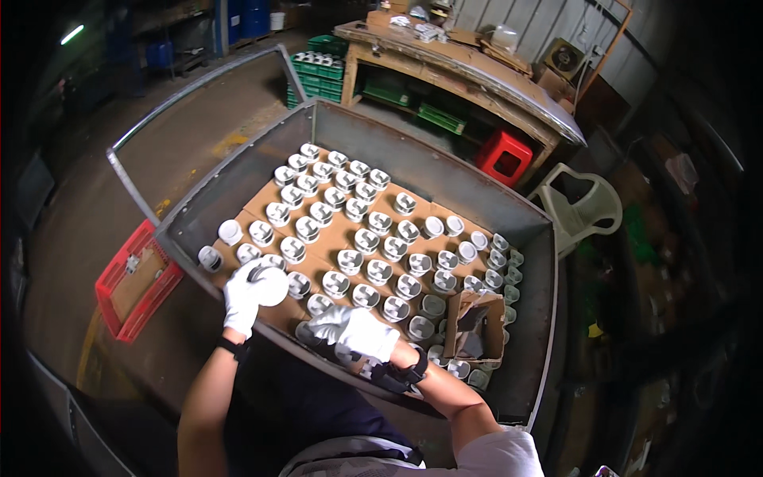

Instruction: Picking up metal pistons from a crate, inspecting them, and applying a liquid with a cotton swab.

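Observation:
My left hand (241,301), in a white glove, is closed round a piston (272,287) at the near left of a grey metal bin (381,137). The piston is tilted, with its round pale face toward me. My right hand (356,329), also gloved, is over the near edge of the pistons, its fingers drawn together and pointing left. What those fingers hold, if anything, is hidden. Beside them stands another piston (319,304). Several silver pistons (366,240) stand in rows on brown cardboard (324,255) inside the bin.
An open cardboard box (496,308) sits among the pistons at the bin's right. Outside are a red crate (161,280) at left, green crates (319,77) behind, a wooden workbench (445,49), a red stool (509,143) and a pale plastic chair (589,213).

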A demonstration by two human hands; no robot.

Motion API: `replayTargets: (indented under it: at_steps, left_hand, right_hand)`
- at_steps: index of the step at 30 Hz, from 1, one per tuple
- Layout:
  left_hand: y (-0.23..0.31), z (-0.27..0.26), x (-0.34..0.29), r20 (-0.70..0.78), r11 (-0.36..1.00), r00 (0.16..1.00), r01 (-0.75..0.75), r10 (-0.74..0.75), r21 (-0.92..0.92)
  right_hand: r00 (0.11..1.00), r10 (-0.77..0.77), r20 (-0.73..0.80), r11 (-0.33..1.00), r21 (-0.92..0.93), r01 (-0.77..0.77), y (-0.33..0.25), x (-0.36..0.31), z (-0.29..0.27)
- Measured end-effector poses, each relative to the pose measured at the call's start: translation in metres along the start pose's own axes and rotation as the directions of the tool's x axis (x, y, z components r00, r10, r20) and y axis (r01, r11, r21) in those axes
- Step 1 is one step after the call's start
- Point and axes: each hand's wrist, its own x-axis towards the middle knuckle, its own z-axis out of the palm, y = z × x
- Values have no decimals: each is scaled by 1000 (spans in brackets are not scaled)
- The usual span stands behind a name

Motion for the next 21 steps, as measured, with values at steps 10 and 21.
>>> replayTargets:
  at_steps: [10, 21]
  left_hand:
    - [83, 37, -32, 400, 926, 909, 45, 117, -374]
    - [115, 44, -57, 363, 826, 931, 224, -25, -517]
  right_hand:
    - [967, -1, -255, 973, -223, -58, -8, -5, 6]
    - [898, 118, -424, 978, 204, -32, 33, 11, 17]
